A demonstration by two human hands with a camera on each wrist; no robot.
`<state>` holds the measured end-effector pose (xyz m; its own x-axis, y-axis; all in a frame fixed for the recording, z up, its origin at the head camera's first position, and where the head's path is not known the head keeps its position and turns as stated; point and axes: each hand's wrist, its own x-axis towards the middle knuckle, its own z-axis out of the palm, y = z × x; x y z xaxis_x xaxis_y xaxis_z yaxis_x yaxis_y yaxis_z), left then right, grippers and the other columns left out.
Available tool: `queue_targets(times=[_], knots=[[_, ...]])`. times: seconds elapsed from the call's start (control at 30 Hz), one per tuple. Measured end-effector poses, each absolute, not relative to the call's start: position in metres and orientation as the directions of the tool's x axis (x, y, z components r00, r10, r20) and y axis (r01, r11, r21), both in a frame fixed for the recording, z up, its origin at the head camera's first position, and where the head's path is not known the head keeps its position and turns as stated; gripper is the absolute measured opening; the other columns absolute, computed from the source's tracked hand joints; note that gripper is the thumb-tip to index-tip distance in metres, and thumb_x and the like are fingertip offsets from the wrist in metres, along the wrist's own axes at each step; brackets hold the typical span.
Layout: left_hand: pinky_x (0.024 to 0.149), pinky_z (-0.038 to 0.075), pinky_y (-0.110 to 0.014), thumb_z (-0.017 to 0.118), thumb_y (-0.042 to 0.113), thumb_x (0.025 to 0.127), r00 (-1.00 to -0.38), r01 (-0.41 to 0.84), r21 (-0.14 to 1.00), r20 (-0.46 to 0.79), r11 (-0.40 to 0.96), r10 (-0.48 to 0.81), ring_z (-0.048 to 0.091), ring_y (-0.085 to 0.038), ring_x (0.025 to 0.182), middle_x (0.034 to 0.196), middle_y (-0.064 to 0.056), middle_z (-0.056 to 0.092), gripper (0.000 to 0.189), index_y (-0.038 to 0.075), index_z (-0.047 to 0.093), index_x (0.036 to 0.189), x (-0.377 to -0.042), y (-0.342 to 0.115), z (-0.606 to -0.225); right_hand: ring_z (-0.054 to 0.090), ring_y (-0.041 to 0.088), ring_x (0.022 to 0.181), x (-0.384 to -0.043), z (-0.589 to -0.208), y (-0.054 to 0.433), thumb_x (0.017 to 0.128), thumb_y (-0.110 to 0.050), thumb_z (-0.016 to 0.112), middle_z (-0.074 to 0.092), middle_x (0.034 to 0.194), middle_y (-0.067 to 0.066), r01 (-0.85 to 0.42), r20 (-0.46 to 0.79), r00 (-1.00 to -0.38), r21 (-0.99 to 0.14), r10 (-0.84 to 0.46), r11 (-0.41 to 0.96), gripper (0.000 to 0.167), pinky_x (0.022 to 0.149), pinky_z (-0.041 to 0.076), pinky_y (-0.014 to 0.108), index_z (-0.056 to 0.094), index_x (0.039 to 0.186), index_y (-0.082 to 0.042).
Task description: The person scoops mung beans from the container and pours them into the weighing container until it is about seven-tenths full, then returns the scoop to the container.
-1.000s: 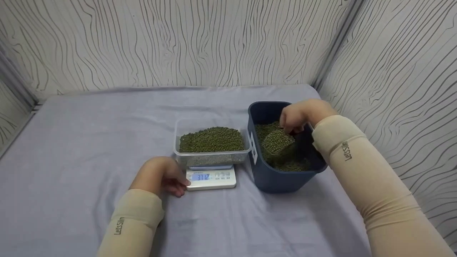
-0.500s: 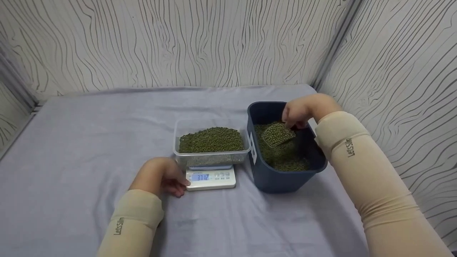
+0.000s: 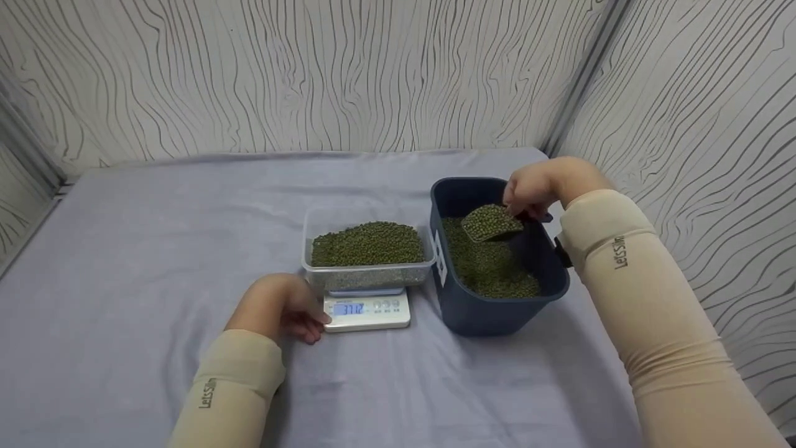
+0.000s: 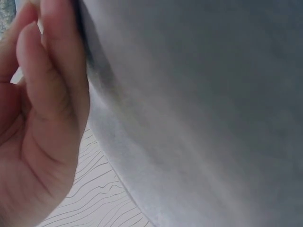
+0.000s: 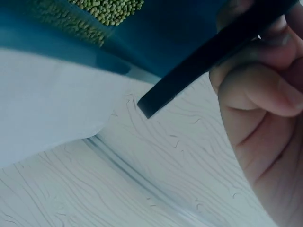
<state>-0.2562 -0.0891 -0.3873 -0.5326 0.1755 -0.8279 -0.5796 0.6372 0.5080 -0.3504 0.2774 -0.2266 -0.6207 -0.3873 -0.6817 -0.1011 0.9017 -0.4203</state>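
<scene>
My right hand (image 3: 536,188) grips the black handle (image 5: 199,64) of a scoop heaped with green mung beans (image 3: 487,221). The scoop is over the inside of a dark blue bin (image 3: 488,318), above more beans (image 3: 504,281). Left of the bin, a clear plastic tub (image 3: 367,270) with a mound of mung beans sits on a white digital scale (image 3: 372,322), its display reading about 371.2. My left hand (image 3: 287,303) is by the scale's front left corner, thumb at its edge and the other fingers loosely bent beside it.
A pale grey-lilac cloth (image 3: 155,249) covers the table. Patterned white panels (image 3: 298,74) stand at the back and sides. The bin's left wall, with a white label (image 3: 441,258), is right next to the tub's right end.
The right hand has raised the scoop out of the beans in the bin and shifted slightly right and back. The left hand and the scale reading stay the same.
</scene>
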Motion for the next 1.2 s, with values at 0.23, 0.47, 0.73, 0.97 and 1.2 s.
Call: queue_targets(times=[0.23,0.47,0.73,0.97,1.2], knots=[[0.06,0.053,-0.018,0.065,0.013,0.085,-0.536,-0.567,0.516,-0.823,0.642,0.188,0.061,-0.009,0.057,0.068,-0.006,0.064,0.015,0.0,0.065,0.078,-0.257,-0.088,-0.388,0.032,0.01,0.046,-0.352,-0.229,0.287,0.081,0.007,0.035,0.031,0.052,-0.004,-0.034,-0.667,-0.651,-0.451,-0.362,0.892,0.035,0.048,0.035,0.022,0.03,0.054,-0.016],[0.059,0.052,-0.018,0.066,0.013,0.084,-0.536,-0.569,0.516,-0.823,0.641,0.187,0.061,-0.009,0.056,0.067,-0.006,0.064,0.015,0.0,0.065,0.077,-0.257,-0.088,-0.388,0.033,0.009,0.048,-0.353,-0.23,0.293,0.082,0.007,0.035,0.032,0.053,-0.004,-0.002,-0.641,-0.685,-0.472,-0.345,0.882,0.035,0.048,0.034,0.021,0.031,0.056,-0.015],[0.058,0.053,-0.018,0.066,0.013,0.084,-0.542,-0.576,0.519,-0.821,0.631,0.181,0.061,-0.009,0.056,0.067,-0.006,0.064,0.015,0.0,0.065,0.076,-0.258,-0.089,-0.39,0.037,0.01,0.051,-0.352,-0.228,0.295,0.09,-0.001,0.037,0.037,0.055,-0.003,0.072,-0.635,-0.716,-0.48,-0.29,0.874,0.036,0.049,0.037,0.022,0.033,0.057,-0.015],[0.059,0.053,-0.018,0.066,0.014,0.084,-0.544,-0.571,0.517,-0.82,0.638,0.178,0.061,-0.009,0.056,0.068,-0.006,0.064,0.016,0.0,0.066,0.078,-0.257,-0.089,-0.39,0.041,0.009,0.053,-0.352,-0.225,0.294,0.092,-0.004,0.038,0.043,0.059,-0.002,0.089,-0.645,-0.716,-0.464,-0.267,0.882,0.033,0.05,0.039,0.02,0.037,0.061,-0.014],[0.059,0.052,-0.017,0.065,0.015,0.085,-0.538,-0.566,0.511,-0.824,0.647,0.181,0.06,-0.008,0.055,0.069,-0.006,0.065,0.017,0.0,0.066,0.079,-0.257,-0.09,-0.39,0.042,0.009,0.052,-0.352,-0.222,0.291,0.091,-0.005,0.038,0.043,0.06,-0.001,0.119,-0.653,-0.713,-0.471,-0.255,0.874,0.031,0.05,0.041,0.021,0.04,0.062,-0.013]])
